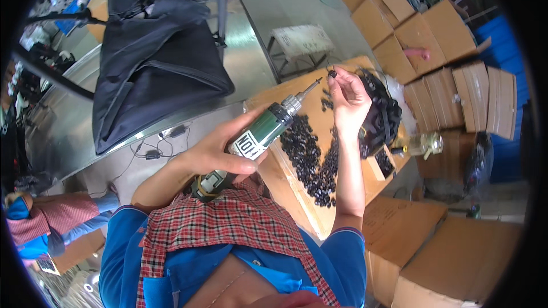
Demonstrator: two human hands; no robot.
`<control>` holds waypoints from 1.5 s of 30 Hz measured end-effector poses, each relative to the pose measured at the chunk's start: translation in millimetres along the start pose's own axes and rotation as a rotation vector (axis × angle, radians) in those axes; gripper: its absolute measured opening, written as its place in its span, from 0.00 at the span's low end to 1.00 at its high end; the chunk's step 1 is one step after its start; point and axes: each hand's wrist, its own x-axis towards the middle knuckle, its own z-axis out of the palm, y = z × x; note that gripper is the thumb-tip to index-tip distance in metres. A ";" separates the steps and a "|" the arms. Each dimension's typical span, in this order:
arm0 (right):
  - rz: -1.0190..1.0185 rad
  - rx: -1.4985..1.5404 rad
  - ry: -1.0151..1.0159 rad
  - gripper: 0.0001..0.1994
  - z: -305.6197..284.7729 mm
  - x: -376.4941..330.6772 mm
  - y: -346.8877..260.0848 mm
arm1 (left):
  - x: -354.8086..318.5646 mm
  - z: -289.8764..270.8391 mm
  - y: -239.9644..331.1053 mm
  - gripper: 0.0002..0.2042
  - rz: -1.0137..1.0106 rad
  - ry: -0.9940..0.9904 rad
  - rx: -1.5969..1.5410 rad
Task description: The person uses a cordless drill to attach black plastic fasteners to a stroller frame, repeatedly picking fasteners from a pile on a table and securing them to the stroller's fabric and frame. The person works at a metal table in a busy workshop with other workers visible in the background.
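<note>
My left hand is wrapped around a green and black electric screwdriver, which slants up and to the right. Its thin bit ends close to a small round black part. Thumb and fingers of my right hand pinch that part; whether the bit touches it, I cannot tell. Below the bit, a heap of small black parts spreads over the wooden table. A few more loose black pieces lie near my right wrist. My right forearm hides some of the heap.
Right of my forearm are a dark bundle, a small wooden box of black parts and a clear bottle. Cardboard boxes stand at the right. Black fabric covers part of a metal table. A stool stands beyond.
</note>
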 end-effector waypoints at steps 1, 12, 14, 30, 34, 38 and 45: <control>-0.020 0.082 -0.021 0.12 15.6 6.7 -16.3 | -4.5 1.5 7.0 0.55 0.026 0.017 0.023; -0.209 0.391 -0.344 0.13 135.7 20.3 -110.8 | -80.0 -8.7 38.3 0.52 0.350 0.163 0.009; -0.264 0.435 -0.386 0.13 156.5 11.4 -122.9 | -92.4 -19.0 40.5 0.52 0.413 0.144 0.028; -0.536 -0.698 -0.999 0.29 362.5 22.0 -18.3 | -288.7 -128.4 95.7 0.62 0.713 0.031 -0.034; -0.602 -0.689 -0.677 0.25 355.0 46.0 -25.5 | -318.9 -158.8 102.7 0.63 0.723 0.043 -0.082; -0.345 -1.133 -0.442 0.34 326.9 76.9 47.5 | -336.2 -179.5 108.2 0.64 0.762 0.044 -0.117; -0.236 -0.835 -0.359 0.35 334.6 82.5 42.9 | -348.2 -202.0 109.4 0.63 0.874 0.097 -0.175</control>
